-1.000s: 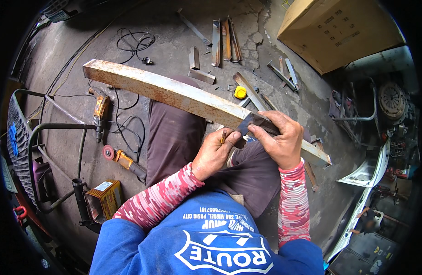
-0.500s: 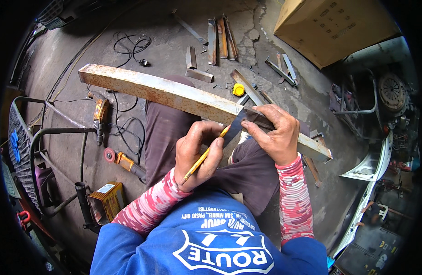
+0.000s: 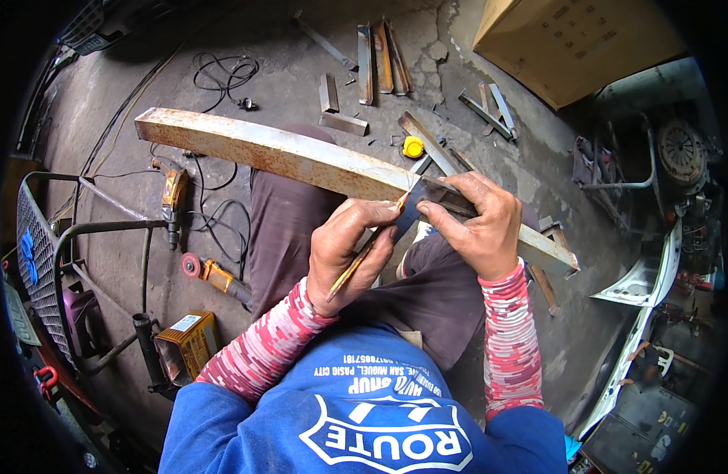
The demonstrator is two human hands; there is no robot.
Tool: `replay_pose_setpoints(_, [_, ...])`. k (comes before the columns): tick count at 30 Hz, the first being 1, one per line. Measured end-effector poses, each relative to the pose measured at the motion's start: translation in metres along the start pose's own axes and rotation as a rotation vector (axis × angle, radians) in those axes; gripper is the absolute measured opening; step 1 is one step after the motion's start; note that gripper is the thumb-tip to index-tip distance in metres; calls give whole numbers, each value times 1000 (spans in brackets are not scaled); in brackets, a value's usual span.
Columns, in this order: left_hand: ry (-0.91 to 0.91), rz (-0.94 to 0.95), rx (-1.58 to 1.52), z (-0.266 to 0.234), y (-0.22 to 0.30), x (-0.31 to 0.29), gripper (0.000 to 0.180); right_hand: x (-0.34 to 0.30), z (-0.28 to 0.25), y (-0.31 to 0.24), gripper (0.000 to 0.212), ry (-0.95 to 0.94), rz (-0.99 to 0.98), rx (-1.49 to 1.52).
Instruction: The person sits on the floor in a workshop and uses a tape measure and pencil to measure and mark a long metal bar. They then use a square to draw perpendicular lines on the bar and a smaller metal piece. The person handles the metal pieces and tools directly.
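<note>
A long rusty metal bar (image 3: 285, 160) lies slanted across my thighs, its left end farther away and its right end nearer. My left hand (image 3: 349, 246) pinches a yellow pencil (image 3: 345, 279), whose upper end meets the bar near its middle. With thumb and fingers, my right hand (image 3: 484, 229) presses a dark flat strip (image 3: 411, 207) against the bar's face, crosswise to its length. The pencil runs alongside the strip's left edge. Part of the bar is hidden behind my right fingers.
Beyond the bar lie a yellow tape measure (image 3: 413, 147) and several cut metal pieces (image 3: 366, 67). To my left are an angle grinder (image 3: 218, 276), a drill (image 3: 173, 197), cables, a yellow box (image 3: 188, 344) and a metal frame (image 3: 103, 225). A cardboard box (image 3: 577, 47) stands far right.
My left hand has moved slightly right and up along the strip, and the pencil now stands steeper with its upper end at the bar. My right hand keeps its hold.
</note>
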State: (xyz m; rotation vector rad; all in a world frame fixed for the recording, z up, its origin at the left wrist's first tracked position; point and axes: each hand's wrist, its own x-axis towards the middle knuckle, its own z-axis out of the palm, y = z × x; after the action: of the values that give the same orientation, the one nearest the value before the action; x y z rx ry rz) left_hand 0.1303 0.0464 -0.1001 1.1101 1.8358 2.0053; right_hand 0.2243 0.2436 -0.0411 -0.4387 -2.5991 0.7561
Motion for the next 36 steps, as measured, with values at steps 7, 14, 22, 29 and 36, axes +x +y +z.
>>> replay_pose_setpoints(7, [-33, 1, 209, -4, 10, -7, 24, 1, 1, -2, 36, -14, 58, 26])
replay_pose_setpoints(14, [39, -3, 149, -3, 21, -4, 29, 0, 2, -1, 37, -1, 38, 19])
replay_pose_setpoints(22, [-59, 156, 167, -10, 8, 11, 37, 5, -1, -4, 31, -13, -41, -52])
replay_pose_setpoints(29, [-155, 83, 327, -20, 20, -5, 26, 11, -8, -19, 32, 7, 21, 5])
replay_pose_setpoints(36, [3, 73, 203, -12, 31, 14, 25, 6, -6, -10, 33, 11, 18, 25])
